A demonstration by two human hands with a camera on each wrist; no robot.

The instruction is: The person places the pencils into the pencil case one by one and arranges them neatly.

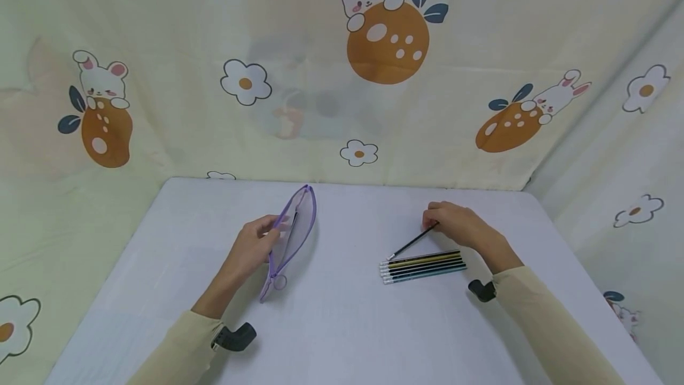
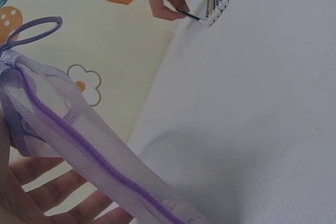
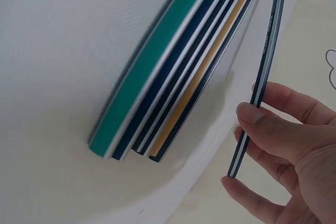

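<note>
My left hand (image 1: pixel 257 242) holds a purple-edged mesh pencil pouch (image 1: pixel 314 212) up on its side, with its mouth spread apart. Through the mesh, a dark slim pencil (image 1: pixel 291 232) shows inside. In the left wrist view the fingers (image 2: pixel 55 190) lie behind the mesh. Thumb and fingers of my right hand (image 1: pixel 456 223) pinch a dark striped pencil (image 3: pixel 266 59) near one end. Its white-tipped end is down by a row of several pencils (image 1: pixel 422 266), black, yellow-striped and teal, lying side by side with white tips to the left.
A white-covered table (image 1: pixel 342 331) carries everything. Behind it hangs a cream curtain (image 1: pixel 176 117) printed with rabbits and flowers, and another curtain borders the right side. A small black device (image 1: pixel 235 337) sits at the left cuff, a similar one (image 1: pixel 483 290) at the right.
</note>
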